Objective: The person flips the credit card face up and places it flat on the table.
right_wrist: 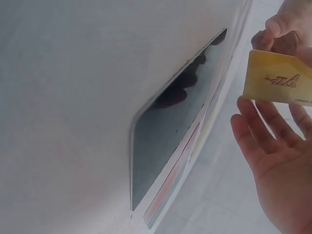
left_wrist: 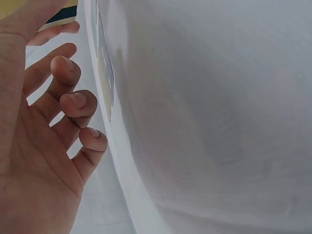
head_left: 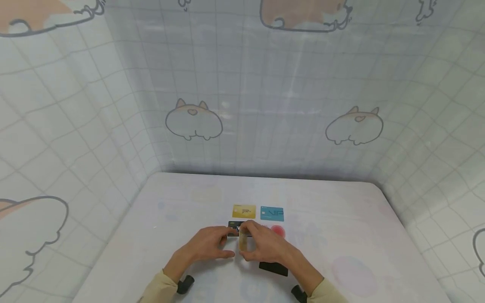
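Observation:
My right hand (head_left: 268, 245) holds a yellow card (right_wrist: 270, 80) on edge between thumb and fingers, above the table. "VIP" lettering shows on one face in the right wrist view. In the left wrist view a dark stripe (left_wrist: 62, 15) crosses its other face. To the card's left is my left hand (head_left: 209, 243), its fingers loosely bent and grasping nothing. Behind the hands lie another yellow card (head_left: 244, 211) and a blue card (head_left: 272, 213) marked "VIP". The hands partly cover a black card (head_left: 232, 225) and a card with a red disc (head_left: 279, 230).
A glossy black flat piece (head_left: 273, 268) lies under my right wrist. The white table (head_left: 182, 189) has rounded back corners. Grid-patterned curtains (head_left: 257, 84) with cartoon animals stand around it. A dark wrist device (head_left: 185, 285) sits at each sleeve.

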{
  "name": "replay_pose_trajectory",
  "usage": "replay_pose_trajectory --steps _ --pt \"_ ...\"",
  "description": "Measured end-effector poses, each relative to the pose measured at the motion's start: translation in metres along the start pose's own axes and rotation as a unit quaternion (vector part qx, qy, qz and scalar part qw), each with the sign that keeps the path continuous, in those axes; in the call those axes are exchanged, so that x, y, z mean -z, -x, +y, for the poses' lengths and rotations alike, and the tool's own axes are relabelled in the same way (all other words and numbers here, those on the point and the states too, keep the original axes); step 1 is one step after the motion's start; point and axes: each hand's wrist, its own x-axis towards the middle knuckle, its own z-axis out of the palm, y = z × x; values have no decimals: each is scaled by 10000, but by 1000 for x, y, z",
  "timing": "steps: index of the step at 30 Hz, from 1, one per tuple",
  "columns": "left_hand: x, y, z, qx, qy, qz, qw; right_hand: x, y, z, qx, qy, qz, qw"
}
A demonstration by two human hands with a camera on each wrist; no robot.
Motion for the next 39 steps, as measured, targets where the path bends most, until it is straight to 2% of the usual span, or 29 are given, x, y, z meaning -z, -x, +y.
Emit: replay_pose_trajectory --steps 10,16,22,29,39 --pt "5 -2 0 193 -63 -77 9998 8 0 -4 37 341 -31 9994" --pt "10 -1 2 132 -41 -46 9999 10 -1 -6 -103 517 -91 9986" --pt "14 0 5 -17 68 -5 10000 10 -1 -4 90 676 -7 9977" --pt "17 -1 6 86 158 -117 9998 11 -4 -5 193 770 27 9968" --pt "16 -7 0 21 73 0 10000 10 -12 4 216 848 12 9962"
